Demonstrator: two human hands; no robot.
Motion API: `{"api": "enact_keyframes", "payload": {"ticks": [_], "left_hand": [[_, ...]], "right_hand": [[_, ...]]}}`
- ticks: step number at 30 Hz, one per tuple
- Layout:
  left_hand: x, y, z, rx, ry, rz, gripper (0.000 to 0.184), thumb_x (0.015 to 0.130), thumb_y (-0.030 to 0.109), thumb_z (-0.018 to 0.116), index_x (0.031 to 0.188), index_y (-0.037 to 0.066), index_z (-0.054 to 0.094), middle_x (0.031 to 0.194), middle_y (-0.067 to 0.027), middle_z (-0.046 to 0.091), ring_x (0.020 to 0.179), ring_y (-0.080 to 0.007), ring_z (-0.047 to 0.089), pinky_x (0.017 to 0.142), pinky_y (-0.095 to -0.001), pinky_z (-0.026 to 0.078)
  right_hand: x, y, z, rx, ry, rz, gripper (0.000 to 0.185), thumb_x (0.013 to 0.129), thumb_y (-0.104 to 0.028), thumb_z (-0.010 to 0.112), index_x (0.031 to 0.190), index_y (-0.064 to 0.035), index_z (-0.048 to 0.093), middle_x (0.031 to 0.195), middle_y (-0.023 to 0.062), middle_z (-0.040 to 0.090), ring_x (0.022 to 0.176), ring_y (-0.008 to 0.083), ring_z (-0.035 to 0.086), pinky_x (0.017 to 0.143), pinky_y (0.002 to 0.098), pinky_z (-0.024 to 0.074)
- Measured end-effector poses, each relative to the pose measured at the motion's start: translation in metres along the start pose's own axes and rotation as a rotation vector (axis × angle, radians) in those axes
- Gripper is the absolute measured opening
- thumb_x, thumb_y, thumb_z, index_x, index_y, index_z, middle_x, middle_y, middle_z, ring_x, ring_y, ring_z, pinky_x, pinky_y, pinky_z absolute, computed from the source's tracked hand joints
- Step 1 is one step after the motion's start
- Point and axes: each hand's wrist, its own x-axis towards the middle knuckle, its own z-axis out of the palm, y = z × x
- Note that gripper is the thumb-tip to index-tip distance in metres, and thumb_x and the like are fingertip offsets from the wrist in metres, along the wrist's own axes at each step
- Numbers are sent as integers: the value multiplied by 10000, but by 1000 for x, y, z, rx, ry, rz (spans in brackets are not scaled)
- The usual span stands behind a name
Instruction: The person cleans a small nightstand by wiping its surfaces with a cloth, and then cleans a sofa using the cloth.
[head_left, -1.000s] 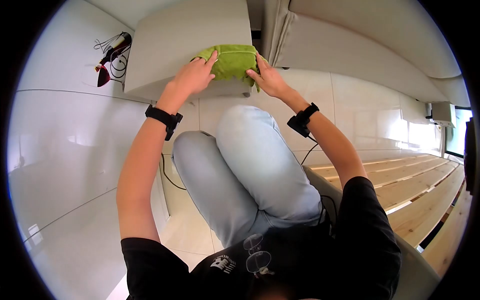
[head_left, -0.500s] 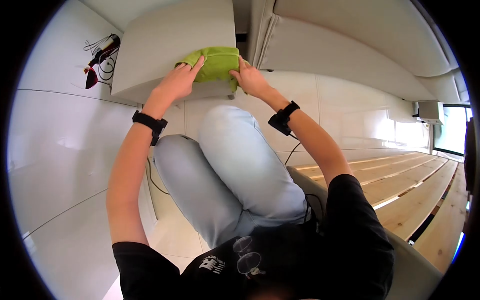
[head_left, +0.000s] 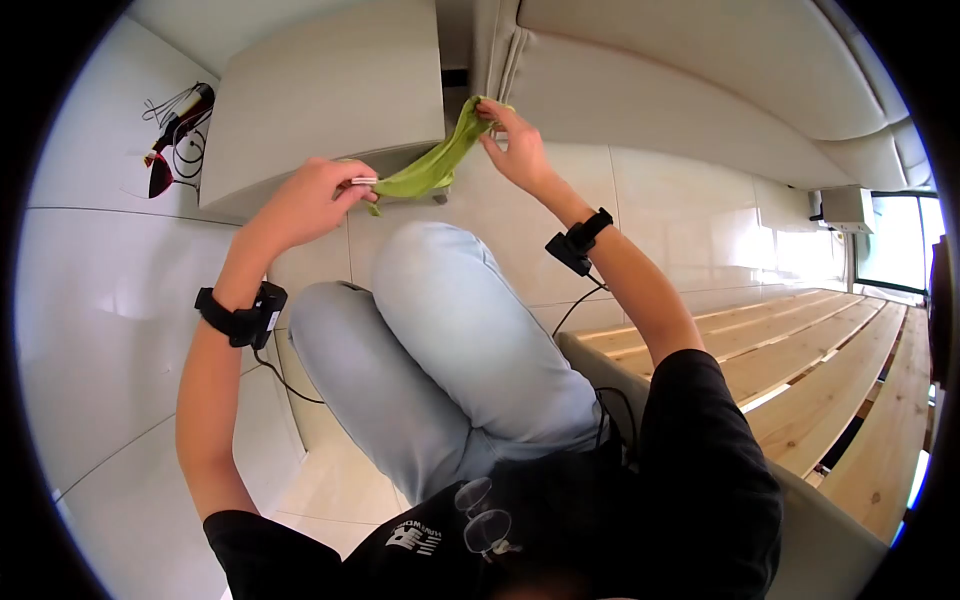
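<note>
The person's left hand (head_left: 315, 200) has its fingers pinched narrow on one end of a green cloth (head_left: 430, 172), while the fingers of the right hand (head_left: 520, 155) curl over the other end, the thumb set a little apart from them; how firmly that second hold bites cannot be told. The cloth runs slantwise between the two sets of fingertips, drawn out long and narrow, gathered into folds, with a loose bit hanging just below the left fingertips. A small pale strip (head_left: 363, 181) shows at those fingertips, too small to identify. Beyond the left fingers lies the top of the grey cabinet (head_left: 330, 85), and the cloth spans in front of its near edge; the sofa (head_left: 640, 95) lies beyond the right fingers, and the knees (head_left: 430, 265) sit nearer the body than either hand. The step in hand looks like drawing the cloth out lengthwise between both hands. By judgement, the next move calls for both grips to stay secure and for the bunched middle to be opened out if a flat cloth is wanted.
</note>
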Motion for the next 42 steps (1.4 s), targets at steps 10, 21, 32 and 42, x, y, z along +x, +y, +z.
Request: {"api": "enact_keyframes", "payload": {"ticks": [10,21,32,42], "left_hand": [[6,-24,7,-441,81,-211,173,1037,140,364,1077,-3,453,952,-171,684,830,-210,698,766,-330,546],[20,-58,35,85,33,-83,396,970,94,447,1365,97,434,1127,-213,609,1070,-361,573,925,-394,451],[52,-86,68,174,-166,-96,463,949,47,400,1407,110,408,1305,-215,534,1180,-385,526,981,-439,436],[80,-147,122,338,-337,-38,542,874,-22,398,1408,68,409,1223,-214,568,1123,-374,559,943,-433,459]], "right_hand": [[4,0,5,-139,-143,30,646,829,-264,709,1374,-52,434,1246,214,577,1134,366,571,938,413,485],[-4,-18,59,-71,-242,208,847,955,-421,534,1466,106,112,1293,371,449,1126,484,516,961,460,445],[-30,5,83,-162,-328,380,792,959,-313,538,1481,67,80,1369,317,420,1185,448,495,986,458,438],[-76,78,127,-90,-466,425,793,922,-228,577,1469,79,92,1396,356,363,1214,464,468,1019,456,420]]}}
